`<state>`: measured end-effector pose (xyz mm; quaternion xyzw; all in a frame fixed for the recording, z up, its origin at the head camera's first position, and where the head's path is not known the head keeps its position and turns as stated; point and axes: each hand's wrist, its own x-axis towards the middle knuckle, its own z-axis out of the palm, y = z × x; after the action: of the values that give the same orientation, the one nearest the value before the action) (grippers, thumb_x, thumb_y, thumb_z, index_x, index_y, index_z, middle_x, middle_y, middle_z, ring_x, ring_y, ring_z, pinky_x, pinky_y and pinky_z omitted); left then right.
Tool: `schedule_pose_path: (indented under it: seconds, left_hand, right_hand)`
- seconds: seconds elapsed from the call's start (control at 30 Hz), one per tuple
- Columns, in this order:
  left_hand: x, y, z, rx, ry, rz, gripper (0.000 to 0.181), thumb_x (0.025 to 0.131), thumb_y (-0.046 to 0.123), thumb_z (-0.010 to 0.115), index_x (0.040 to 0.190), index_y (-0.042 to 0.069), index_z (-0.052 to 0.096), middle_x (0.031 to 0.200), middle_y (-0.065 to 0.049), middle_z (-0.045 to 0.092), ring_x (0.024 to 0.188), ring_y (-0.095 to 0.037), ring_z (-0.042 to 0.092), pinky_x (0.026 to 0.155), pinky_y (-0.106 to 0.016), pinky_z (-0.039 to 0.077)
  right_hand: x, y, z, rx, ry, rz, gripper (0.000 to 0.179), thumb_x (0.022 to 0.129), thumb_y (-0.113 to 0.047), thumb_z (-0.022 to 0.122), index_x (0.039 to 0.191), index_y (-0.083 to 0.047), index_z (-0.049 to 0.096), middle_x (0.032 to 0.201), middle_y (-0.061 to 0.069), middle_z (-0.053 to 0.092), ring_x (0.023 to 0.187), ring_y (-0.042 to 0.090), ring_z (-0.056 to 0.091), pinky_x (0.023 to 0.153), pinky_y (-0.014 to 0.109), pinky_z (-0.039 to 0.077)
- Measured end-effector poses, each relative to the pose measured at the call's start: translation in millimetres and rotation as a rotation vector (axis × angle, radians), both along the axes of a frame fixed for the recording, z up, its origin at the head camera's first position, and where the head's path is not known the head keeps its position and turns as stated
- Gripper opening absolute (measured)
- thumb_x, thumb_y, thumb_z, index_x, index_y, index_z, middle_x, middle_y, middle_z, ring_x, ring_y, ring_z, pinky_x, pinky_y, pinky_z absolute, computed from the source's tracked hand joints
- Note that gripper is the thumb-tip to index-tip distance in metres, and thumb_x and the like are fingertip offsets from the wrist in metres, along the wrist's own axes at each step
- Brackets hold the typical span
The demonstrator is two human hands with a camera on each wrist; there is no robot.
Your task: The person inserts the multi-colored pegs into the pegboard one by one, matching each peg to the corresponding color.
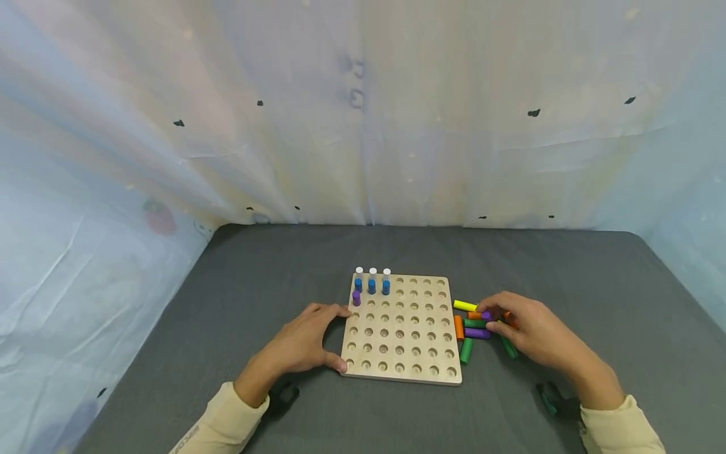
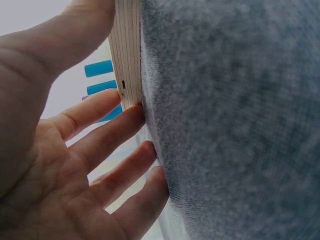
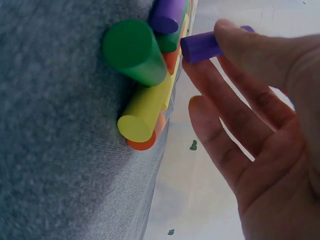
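A square wooden pegboard with rows of round holes lies on the grey cloth. Three white pegs stand along its far edge at the left, with three blue pegs just in front of them. One purple peg stands in the third row, leftmost hole. My left hand touches the board's left side, thumb at the near corner and fingers spread along the edge. Over the loose pegs, my right hand pinches another purple peg between thumb and fingertips, raised off the pile.
Right of the board lie loose pegs: a yellow peg, an orange peg, a green peg, a purple peg and several others, some partly hidden by the right hand. A pale printed curtain hangs behind the table.
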<state>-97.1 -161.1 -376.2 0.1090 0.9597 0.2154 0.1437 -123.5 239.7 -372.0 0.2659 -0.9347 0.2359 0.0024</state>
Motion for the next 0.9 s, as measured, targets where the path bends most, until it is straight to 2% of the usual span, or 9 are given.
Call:
schedule_pose_path:
  seconds: [0.2,0.4,0.63,0.8,0.9]
  left_hand:
    - [-0.6,0.6,-1.3,-0.002,0.011,0.0,0.09,0.059,0.047,0.093,0.138,0.029,0.053,0.144,-0.004,0.052,0.135,-0.024,0.046,0.096,-0.06,0.046]
    - [-0.1,0.3,-1.6,-0.007,0.014,-0.003,0.091,0.058,0.049,0.093,0.137,0.029,0.053,0.143,-0.004,0.053,0.134,-0.023,0.046,0.096,-0.059,0.047]
    - [-0.4,0.1,-4.2,-0.006,0.018,-0.002,0.091,0.058,0.049,0.092,0.138,0.03,0.053,0.143,-0.004,0.053,0.134,-0.024,0.046,0.095,-0.062,0.046]
    - [-1.1,-1.0,-3.6,-0.006,0.017,-0.005,0.091,0.059,0.049,0.092,0.139,0.03,0.052,0.144,-0.004,0.052,0.136,-0.024,0.046,0.094,-0.062,0.047]
    - [0.0,-0.7,-3.7,-0.005,0.01,-0.004,0.091,0.059,0.048,0.092,0.139,0.03,0.052,0.144,-0.004,0.052,0.135,-0.024,0.046,0.094,-0.062,0.047]
  right_hand:
    - [1.0,0.2,1.7,-0.017,0.05,-0.033,0.032,0.084,-0.012,0.078,0.114,-0.02,0.071,0.1,-0.01,0.07,0.085,0.003,0.062,0.07,0.027,0.052]
    - [3.0,0.0,3.2,-0.051,0.025,-0.049,0.027,0.085,-0.017,0.079,0.11,-0.024,0.072,0.097,-0.014,0.069,0.077,-0.003,0.053,0.066,0.023,0.047]
    - [5.6,-10.7,6.3,-0.049,0.047,-0.074,0.029,0.087,-0.023,0.077,0.116,-0.023,0.07,0.099,-0.013,0.073,0.085,0.001,0.064,0.071,0.031,0.053]
    - [4.5,-28.3,12.6,-0.09,0.043,-0.074,0.026,0.087,-0.022,0.077,0.112,-0.023,0.072,0.096,-0.013,0.073,0.084,0.005,0.066,0.066,0.027,0.05]
    - [3.1,-42.4,17.4,-0.121,0.038,-0.062,0.022,0.087,-0.022,0.077,0.109,-0.025,0.072,0.097,-0.013,0.073,0.084,0.005,0.067,0.067,0.026,0.052]
